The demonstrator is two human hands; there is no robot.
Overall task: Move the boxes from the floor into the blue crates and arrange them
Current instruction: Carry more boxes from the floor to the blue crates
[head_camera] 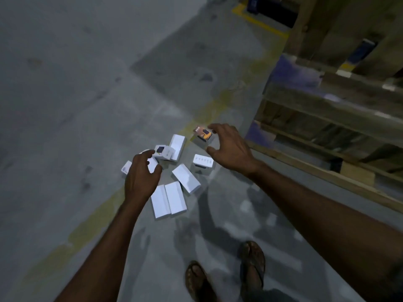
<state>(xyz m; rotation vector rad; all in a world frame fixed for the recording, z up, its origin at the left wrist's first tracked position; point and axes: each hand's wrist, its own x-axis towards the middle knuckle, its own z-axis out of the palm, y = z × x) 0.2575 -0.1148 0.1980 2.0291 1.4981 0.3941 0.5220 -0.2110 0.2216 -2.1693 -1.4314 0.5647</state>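
Several small white boxes (169, 199) lie scattered on the concrete floor in the middle of the view. One small box with an orange printed top (202, 135) stands at the far right of the pile. My left hand (141, 175) reaches down over the left side of the pile, with its fingers and thumb curled round a white box (152, 165). My right hand (231, 149) hovers beside the orange-topped box with thumb and fingers spread on either side of it, holding nothing. No blue crate shows clearly.
Wooden pallets or racking (327, 118) run along the right, with a blurred bluish surface (294, 73) among them. A worn yellow floor line (98, 216) crosses under the boxes. My sandalled feet (226, 271) stand just behind the pile.
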